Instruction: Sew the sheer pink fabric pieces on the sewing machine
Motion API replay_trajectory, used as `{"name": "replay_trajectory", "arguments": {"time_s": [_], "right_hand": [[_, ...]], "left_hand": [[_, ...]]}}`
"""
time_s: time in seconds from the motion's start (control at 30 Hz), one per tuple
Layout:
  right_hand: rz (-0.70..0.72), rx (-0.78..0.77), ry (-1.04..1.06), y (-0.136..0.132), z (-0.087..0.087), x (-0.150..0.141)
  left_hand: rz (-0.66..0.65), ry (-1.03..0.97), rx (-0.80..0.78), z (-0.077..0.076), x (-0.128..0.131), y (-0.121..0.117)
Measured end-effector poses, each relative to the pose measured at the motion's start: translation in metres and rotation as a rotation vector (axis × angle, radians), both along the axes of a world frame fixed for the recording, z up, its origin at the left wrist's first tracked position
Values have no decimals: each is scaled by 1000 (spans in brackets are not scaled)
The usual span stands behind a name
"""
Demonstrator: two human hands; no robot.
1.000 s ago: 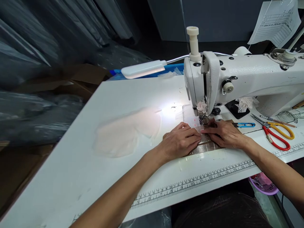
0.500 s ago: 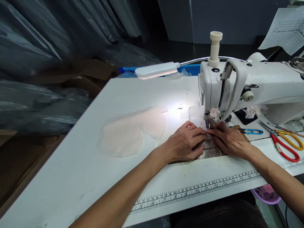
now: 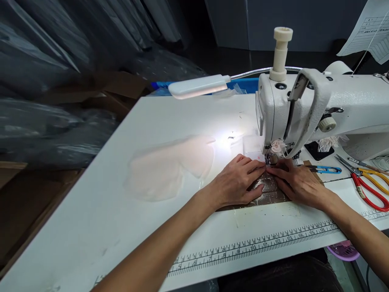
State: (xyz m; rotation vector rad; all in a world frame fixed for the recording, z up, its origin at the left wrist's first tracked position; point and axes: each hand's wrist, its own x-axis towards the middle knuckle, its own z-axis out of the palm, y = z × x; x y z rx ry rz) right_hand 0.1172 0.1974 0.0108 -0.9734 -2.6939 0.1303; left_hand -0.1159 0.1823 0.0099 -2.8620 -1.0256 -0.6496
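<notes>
My left hand (image 3: 240, 180) lies at the presser foot (image 3: 270, 159) of a white sewing machine (image 3: 276, 109), fingers bent and drawn together, thumb low on a shiny brown taped patch (image 3: 269, 188). From the other side, my right hand (image 3: 299, 182) meets it, its fingertips closed just in front of the foot. What the fingertips pinch is too small and covered to make out. Left of the hands, a sheer pale pink piece of fabric (image 3: 158, 174) is spread flat on the white table (image 3: 100, 219).
Blue thread snips (image 3: 325, 169) and scissors with red and yellow handles (image 3: 369, 190) lie to the right. A lamp (image 3: 199, 86) lights the table from behind. A printed ruler (image 3: 255, 249) runs along the front edge. Boxes and plastic-covered bundles (image 3: 45, 134) stand at left.
The view has shifted slightly, so the machine appears larger and further right. Both hands stay at the presser foot with little visible movement. The pale fabric lies as before.
</notes>
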Motion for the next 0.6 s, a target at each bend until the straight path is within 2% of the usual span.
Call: {"name": "replay_trajectory", "arguments": {"time_s": [0.17, 0.3, 0.6], "right_hand": [[-20, 33, -44, -1, 1, -3], [-31, -6, -33, -2, 2, -3], [-94, -326, 185, 4, 13, 6]], "left_hand": [[37, 33, -65, 1, -1, 1], [53, 49, -53, 3, 0, 1], [88, 101, -67, 4, 0, 5]]}}
